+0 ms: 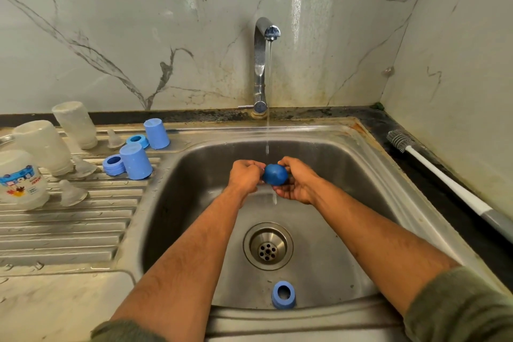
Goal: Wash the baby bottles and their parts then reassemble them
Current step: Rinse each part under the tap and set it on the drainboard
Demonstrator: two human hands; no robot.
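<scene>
Over the steel sink (pixel 327 147), both hands hold a blue bottle cap (pixel 275 174) just under the thin stream from the tap (pixel 262 64). My left hand (pixel 245 176) grips its left side; my right hand (pixel 295 179) cups and grips its right side. A blue screw ring (pixel 283 295) lies in the basin near the front wall. On the draining board (pixel 63 228) stand three upturned clear bottles (pixel 44 147), two blue caps (pixel 136 161), two blue rings (pixel 113 164) and several clear teats (pixel 72 193).
A white-handled bottle brush (pixel 444 180) lies on the dark counter to the right of the sink. The drain (pixel 268 246) sits in the basin's middle. Marble walls close in behind and on the right.
</scene>
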